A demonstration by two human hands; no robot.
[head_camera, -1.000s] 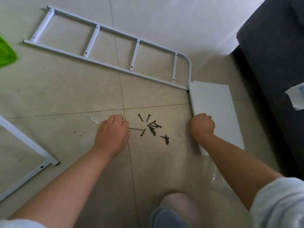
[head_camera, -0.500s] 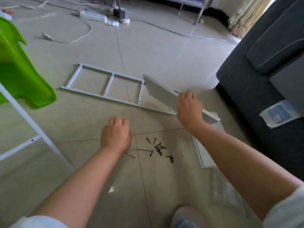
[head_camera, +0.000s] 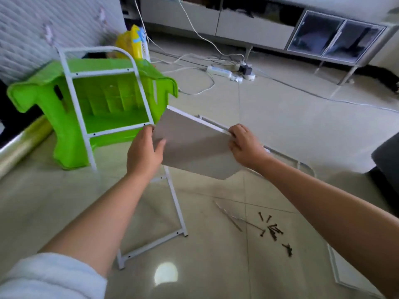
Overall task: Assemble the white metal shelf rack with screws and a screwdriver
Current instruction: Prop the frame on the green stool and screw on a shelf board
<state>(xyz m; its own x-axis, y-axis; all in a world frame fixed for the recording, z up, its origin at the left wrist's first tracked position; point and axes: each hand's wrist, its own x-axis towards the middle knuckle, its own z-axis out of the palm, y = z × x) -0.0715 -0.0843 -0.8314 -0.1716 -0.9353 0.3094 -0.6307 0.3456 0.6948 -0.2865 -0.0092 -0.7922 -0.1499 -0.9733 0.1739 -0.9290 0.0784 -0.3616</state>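
Nearest the person, loose screws (head_camera: pixel 273 230) are lying on the floor (head_camera: pixel 302 126) beside a thin screwdriver (head_camera: pixel 228 216), below and right of the shelf panel (head_camera: pixel 194 147). The left hand (head_camera: pixel 143 156) is gripping the panel's left edge, thumb over its face; the right hand (head_camera: pixel 245 145) is pinching its far right corner. The panel is hanging tilted in the air beside the standing side frame (head_camera: pixel 103 104), which is leaning against a green stool (head_camera: pixel 64 130). A second frame (head_camera: pixel 302 165) is lying flat beyond the panel. Risk, as I judge it: the panel may knock the unfastened upright frame, toppling it onto the scattered screws.
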